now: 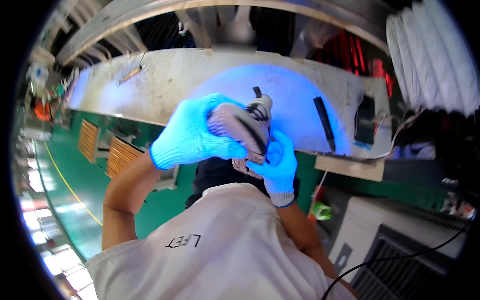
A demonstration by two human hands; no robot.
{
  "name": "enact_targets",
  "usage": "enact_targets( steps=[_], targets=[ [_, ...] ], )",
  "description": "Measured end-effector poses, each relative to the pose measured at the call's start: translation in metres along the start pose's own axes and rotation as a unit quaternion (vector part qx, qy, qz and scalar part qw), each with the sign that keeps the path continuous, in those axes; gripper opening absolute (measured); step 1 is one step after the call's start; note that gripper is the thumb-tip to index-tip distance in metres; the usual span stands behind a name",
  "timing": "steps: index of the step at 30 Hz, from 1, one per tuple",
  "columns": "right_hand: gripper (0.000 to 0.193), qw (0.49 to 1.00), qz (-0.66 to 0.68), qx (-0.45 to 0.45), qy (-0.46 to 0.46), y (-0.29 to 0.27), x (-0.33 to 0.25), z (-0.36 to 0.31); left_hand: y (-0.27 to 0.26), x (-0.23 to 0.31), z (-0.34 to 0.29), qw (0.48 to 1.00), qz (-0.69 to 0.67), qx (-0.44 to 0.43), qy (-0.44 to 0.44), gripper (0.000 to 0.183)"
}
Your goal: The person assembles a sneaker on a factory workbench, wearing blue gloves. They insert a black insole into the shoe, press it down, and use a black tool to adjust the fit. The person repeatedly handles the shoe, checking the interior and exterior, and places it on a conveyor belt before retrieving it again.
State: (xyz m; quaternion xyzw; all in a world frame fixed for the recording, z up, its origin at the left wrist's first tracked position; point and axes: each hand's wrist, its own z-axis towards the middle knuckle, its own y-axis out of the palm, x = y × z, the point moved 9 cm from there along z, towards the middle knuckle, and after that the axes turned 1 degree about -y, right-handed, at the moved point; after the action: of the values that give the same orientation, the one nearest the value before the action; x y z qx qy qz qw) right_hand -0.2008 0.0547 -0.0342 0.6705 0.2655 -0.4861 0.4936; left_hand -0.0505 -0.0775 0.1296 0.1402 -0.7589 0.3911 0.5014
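My left hand (197,132), in a knitted glove lit bright blue, grips a pale pinkish sneaker (235,122) by its side and sole. The sneaker is held tilted above the near edge of the workbench, with dark stripes and a dark tab at its far end. My right hand (280,167), gloved the same way, holds the sneaker's near end from the right, its fingers curled against it. The fingertips are partly hidden behind the shoe. A blue light patch (295,95) falls on the bench around it.
A long black pen-shaped tool (325,122) and a black box-like device (364,120) lie on the bench at right. A wooden-handled tool (130,75) lies far left. A ribbed white duct (432,57) hangs upper right. Slatted stools (122,156) stand at left, a grey machine (395,235) lower right.
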Motion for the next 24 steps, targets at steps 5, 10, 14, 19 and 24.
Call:
enact_targets(
  steps=[5, 10, 14, 19, 24],
  targets=[
    [0.092, 0.996, 0.053, 0.005, 0.074, -0.007, -0.01, 0.005, 0.052, -0.083, -0.031, 0.924, -0.367, 0.103, 0.003, 0.084],
    [0.094, 0.995, 0.007, -0.014, 0.098, -0.006, 0.008, -0.006, 0.115, -0.1, -0.042, 0.837, -0.536, 0.109, -0.027, 0.089],
    [0.098, 0.965, -0.256, 0.054, -0.009, -0.019, -0.051, -0.018, 0.117, -0.111, -0.032, 0.875, -0.474, 0.094, -0.024, 0.083],
    [0.122, 0.966, -0.181, -0.097, -0.158, 0.033, -0.15, -0.008, 0.108, -0.12, -0.022, 0.96, -0.257, 0.113, -0.005, 0.067],
    [0.06, 0.932, -0.298, -0.146, -0.146, 0.087, -0.144, 0.01, 0.092, -0.114, -0.025, 0.969, -0.225, 0.087, 0.057, 0.067]
  ],
)
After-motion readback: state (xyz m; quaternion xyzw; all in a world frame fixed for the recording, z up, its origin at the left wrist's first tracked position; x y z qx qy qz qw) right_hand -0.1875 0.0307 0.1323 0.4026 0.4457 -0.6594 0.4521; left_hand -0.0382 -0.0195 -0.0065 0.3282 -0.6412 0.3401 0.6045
